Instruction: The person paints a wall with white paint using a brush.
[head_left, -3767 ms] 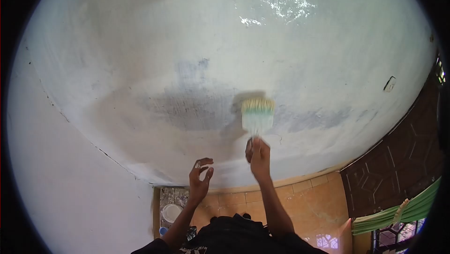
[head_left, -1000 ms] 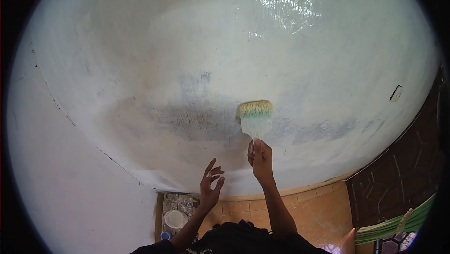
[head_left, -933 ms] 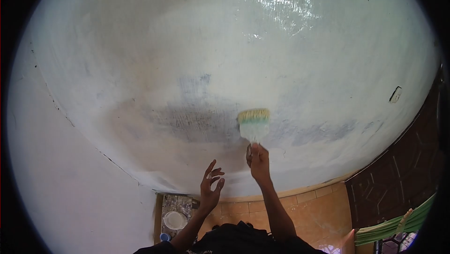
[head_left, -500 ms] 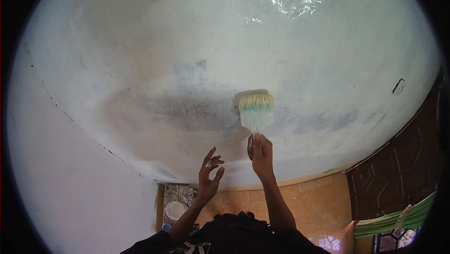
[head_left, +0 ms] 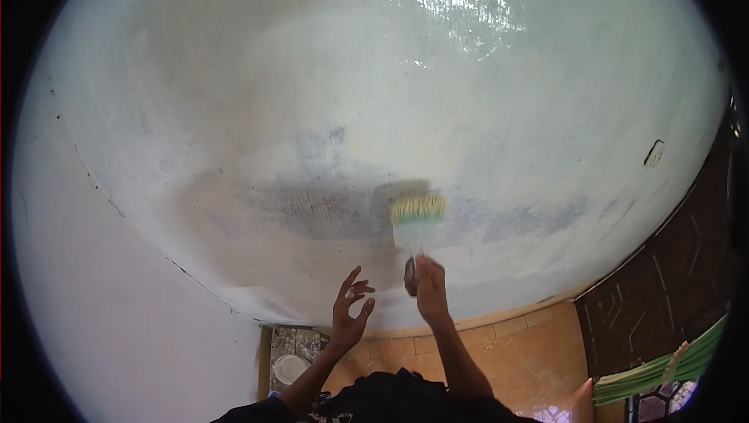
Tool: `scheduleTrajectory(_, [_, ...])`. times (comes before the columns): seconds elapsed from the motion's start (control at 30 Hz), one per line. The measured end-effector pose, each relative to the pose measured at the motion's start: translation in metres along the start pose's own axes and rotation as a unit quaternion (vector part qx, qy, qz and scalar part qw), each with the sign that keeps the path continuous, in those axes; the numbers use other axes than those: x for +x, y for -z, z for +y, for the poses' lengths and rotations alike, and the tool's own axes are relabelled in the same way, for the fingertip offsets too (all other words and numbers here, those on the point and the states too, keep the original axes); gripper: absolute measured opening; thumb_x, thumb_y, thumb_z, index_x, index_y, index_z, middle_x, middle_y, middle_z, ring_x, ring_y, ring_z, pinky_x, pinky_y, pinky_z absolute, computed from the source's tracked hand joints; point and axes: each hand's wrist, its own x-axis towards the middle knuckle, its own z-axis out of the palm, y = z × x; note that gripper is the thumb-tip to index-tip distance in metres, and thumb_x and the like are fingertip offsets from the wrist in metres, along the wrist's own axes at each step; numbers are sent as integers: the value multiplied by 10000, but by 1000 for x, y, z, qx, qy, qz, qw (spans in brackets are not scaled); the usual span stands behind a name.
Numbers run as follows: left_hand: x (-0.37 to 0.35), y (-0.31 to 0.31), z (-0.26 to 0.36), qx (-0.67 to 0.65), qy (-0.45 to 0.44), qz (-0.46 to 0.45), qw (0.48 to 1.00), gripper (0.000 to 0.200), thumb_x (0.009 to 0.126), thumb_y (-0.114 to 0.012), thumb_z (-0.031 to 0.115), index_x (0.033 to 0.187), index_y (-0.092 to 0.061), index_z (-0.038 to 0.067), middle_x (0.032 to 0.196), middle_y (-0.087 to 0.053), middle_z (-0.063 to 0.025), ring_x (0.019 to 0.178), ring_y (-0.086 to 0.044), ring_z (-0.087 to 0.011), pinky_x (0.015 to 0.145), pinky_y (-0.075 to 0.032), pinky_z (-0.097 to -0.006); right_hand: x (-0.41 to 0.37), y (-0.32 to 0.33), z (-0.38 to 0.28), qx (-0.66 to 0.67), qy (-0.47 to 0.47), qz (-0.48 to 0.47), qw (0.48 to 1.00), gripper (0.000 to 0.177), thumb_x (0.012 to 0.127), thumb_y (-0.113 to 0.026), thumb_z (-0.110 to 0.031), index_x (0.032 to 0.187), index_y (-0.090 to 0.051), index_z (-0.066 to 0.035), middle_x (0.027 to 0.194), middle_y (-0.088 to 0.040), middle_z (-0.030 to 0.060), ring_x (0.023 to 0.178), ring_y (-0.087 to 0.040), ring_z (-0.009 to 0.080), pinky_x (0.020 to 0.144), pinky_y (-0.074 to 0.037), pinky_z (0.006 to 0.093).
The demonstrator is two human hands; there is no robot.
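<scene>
A wide paintbrush (head_left: 418, 220) with yellow and green bristles points upward in front of the wall (head_left: 484, 111). My right hand (head_left: 431, 289) grips its handle, fingers wrapped round it. Behind the bristles, a shadow falls on the wall just above and left of the brush. Lower and to the left, my left hand (head_left: 353, 312) hovers with its fingers spread and curved, holding nothing; whitish smears mark the fingers. The wall carries wet, shiny paint near the top and darker grey patches at mid-height, beside the brush.
A white tub (head_left: 291, 369) stands on a paint-spattered surface (head_left: 295, 341) at the lower left. Tan floor tiles (head_left: 507, 353) run along the wall's base. To the right are a wall switch (head_left: 654, 153), a dark panelled door (head_left: 647, 290) and a green curtain (head_left: 655, 368).
My right hand and the paintbrush have moved down along the wall. The left hand keeps nearly the same place and pose. The view has tilted slightly upward.
</scene>
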Motion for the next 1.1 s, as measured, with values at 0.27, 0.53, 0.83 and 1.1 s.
scheduleTrajectory(0.27, [-5, -8, -9, -1, 7, 34, 999, 182, 855, -608, -10, 1036, -626, 1, 1448, -405, -128, 1182, -543, -260, 892, -498, -363, -16, 12, 112, -88, 13, 56, 994, 483, 1026, -379, -414, 652, -391, -110, 532, -344, -63, 453, -286, 34, 414, -230, 231])
scheduleTrajectory(0.53, [-21, -1, -9, -17, 45, 2, 999, 204, 866, -607, 2, 1069, -618, -8, 1448, -402, -119, 1173, -547, -250, 900, -497, -360, 8, -9, 5, -61, 40, 44, 996, 504, 1028, -360, -427, 643, -394, -104, 514, -348, -54, 430, -288, 37, 397, -217, 225])
scheduleTrajectory(0.83, [-18, 0, -5, -15, 39, 13, 999, 422, 873, -588, -10, 1282, -500, 44, 1416, -428, -103, 1152, -557, -219, 901, -493, -357, -34, 6, 91, -42, -68, 53, 995, 445, 1025, -375, -422, 700, -389, -118, 529, -319, -71, 421, -267, 22, 380, -206, 212])
scheduleTrajectory(1.1, [-26, -2, -4, -12, 49, -11, 999, 457, 886, -579, 2, 1327, -467, 47, 1428, -409, -95, 1135, -563, -205, 902, -489, -356, 13, -7, -10, 4, 16, 31, 999, 424, 1037, -356, -387, 713, -384, -115, 538, -313, -68, 435, -267, 16, 385, -207, 207])
